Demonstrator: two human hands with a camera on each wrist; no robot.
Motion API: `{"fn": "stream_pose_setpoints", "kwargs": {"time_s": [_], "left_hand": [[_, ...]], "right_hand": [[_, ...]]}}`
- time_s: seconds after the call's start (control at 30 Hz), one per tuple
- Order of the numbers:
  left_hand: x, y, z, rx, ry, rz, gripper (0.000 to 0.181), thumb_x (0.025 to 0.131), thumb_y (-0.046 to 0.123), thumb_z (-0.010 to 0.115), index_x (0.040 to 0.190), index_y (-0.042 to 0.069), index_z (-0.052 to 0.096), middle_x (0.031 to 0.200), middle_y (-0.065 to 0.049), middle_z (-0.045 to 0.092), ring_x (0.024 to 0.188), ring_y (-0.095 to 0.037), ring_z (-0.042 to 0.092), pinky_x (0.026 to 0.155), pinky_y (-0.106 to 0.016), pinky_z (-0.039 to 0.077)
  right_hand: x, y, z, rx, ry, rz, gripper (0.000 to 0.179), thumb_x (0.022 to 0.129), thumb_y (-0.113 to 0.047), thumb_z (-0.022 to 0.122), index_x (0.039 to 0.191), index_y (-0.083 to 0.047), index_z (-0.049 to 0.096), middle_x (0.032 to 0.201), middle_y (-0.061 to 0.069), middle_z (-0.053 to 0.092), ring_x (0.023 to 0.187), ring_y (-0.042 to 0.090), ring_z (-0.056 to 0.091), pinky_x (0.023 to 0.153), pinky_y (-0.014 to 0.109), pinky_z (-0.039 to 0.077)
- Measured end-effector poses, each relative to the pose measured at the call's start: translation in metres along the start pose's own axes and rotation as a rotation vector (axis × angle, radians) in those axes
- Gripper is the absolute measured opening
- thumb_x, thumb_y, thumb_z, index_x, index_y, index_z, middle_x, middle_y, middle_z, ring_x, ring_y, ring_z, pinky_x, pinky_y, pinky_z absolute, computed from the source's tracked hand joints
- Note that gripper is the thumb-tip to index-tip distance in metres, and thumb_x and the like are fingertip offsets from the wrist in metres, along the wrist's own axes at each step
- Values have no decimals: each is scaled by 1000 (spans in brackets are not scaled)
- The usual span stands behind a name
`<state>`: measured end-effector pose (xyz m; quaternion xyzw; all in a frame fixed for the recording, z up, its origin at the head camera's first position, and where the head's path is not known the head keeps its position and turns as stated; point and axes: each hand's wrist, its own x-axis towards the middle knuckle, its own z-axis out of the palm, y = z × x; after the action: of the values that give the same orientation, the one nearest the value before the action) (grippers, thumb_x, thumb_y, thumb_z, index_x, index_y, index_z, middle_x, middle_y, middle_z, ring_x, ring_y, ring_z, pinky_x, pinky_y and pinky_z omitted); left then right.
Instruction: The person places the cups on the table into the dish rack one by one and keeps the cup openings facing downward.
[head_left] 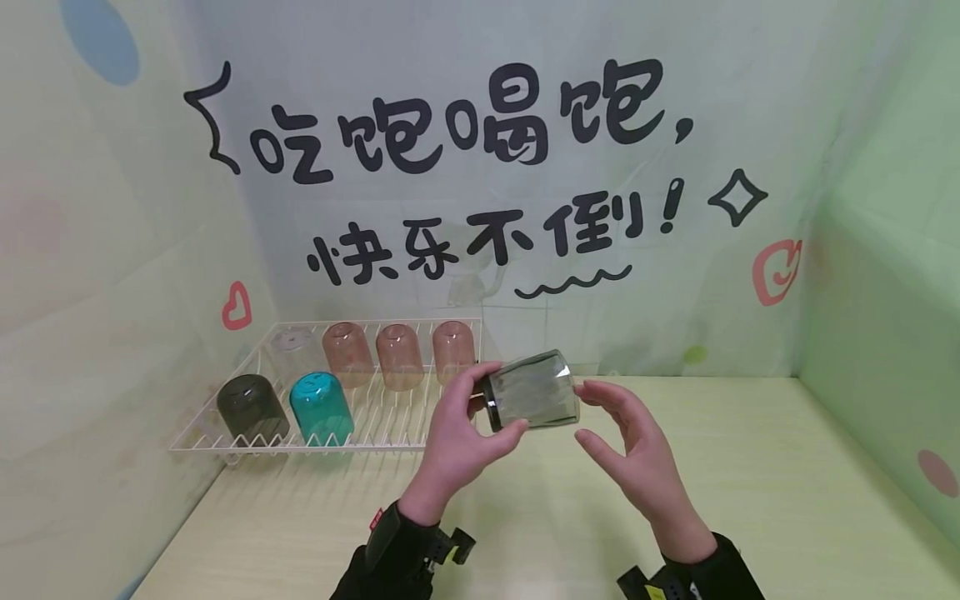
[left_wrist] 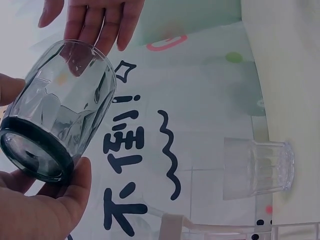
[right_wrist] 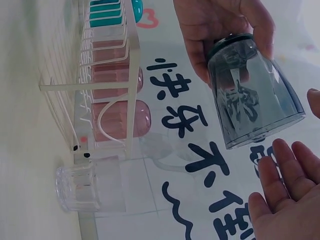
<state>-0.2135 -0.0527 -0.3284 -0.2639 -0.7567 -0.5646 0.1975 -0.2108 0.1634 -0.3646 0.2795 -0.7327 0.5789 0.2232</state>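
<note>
My left hand (head_left: 467, 437) grips a smoky grey drinking glass (head_left: 534, 390) by its thick dark base, holding it on its side above the table. The thumb is on the near side of the glass, and the other fingers are partly hidden behind it. The faceted glass is see-through, and its open rim points right in the head view. My right hand (head_left: 636, 446) is by that rim with fingers spread and slightly bent, thumb apart, holding nothing. In the right wrist view, its fingertips (right_wrist: 281, 150) are just off the rim.
A white wire rack (head_left: 405, 440) at left holds upside-down glasses: three pink (head_left: 400, 357), one teal (head_left: 322, 408), one dark grey (head_left: 252, 408) and one clear (head_left: 294, 354). Another clear glass (left_wrist: 257, 167) stands beyond the rack's end. Printed cloth walls (head_left: 877, 292) enclose the pale table (head_left: 750, 467).
</note>
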Motion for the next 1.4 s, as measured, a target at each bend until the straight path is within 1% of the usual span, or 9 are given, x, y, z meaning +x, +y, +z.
{"fn": "stream_pose_setpoints", "kwargs": {"time_s": [0.07,0.17,0.27,0.4,0.47,0.8,1.03,1.23,1.4], "left_hand": [[0,1,-2,2,5,-7,62,69,10,72,123,2,43,112,-9,48,95,-23,51,80,-31,46],[0,-4,-4,0,13,-14,62,69,11,72,123,3,43,112,-7,48,95,-23,51,81,-30,46],[1,-17,-5,5,17,-33,63,69,13,74,124,9,43,112,-4,48,96,-21,51,83,-30,45],[2,-37,-8,29,23,-12,65,69,21,75,125,17,43,114,0,48,97,-17,51,82,-30,46],[2,-40,-10,44,24,3,65,69,24,74,125,20,43,114,2,48,97,-16,51,81,-30,46],[-1,-43,-19,154,27,-3,66,69,33,74,125,23,43,112,5,48,96,-15,49,79,-30,47],[-1,-44,-25,200,38,-7,67,68,34,74,126,20,42,113,6,48,96,-16,50,79,-29,46],[0,-41,-34,240,35,-17,66,68,32,74,125,24,42,112,6,48,96,-16,49,76,-31,47],[2,-41,-42,285,46,-23,66,67,31,75,125,22,43,110,6,48,95,-14,48,73,-31,47]], "right_hand": [[0,1,-1,-6,0,8,50,80,-6,63,126,-12,45,123,5,50,113,20,44,100,30,27],[-1,3,-2,-21,0,23,49,80,-9,63,126,-13,45,123,3,50,114,18,43,101,29,27],[-1,4,-3,-30,-1,35,49,81,-10,63,126,-14,45,123,3,50,114,18,43,101,29,26],[-1,4,-4,-36,2,47,49,81,-11,64,126,-15,46,124,2,51,114,18,43,101,30,26],[-1,4,-4,-39,3,49,50,80,-11,64,126,-16,46,124,2,51,114,18,43,101,31,26],[-3,5,-5,-65,17,94,51,78,-7,65,125,-12,46,122,4,52,113,20,44,100,31,27],[-1,-14,-8,-115,-8,86,47,80,-11,64,124,-4,46,121,11,52,112,24,45,100,30,28],[-2,-15,-10,-138,3,115,47,79,-11,65,123,-5,47,120,7,53,112,22,46,100,38,28],[-3,-11,-14,-172,-5,123,47,79,-13,65,123,-8,48,120,5,53,113,19,46,99,43,28]]}}
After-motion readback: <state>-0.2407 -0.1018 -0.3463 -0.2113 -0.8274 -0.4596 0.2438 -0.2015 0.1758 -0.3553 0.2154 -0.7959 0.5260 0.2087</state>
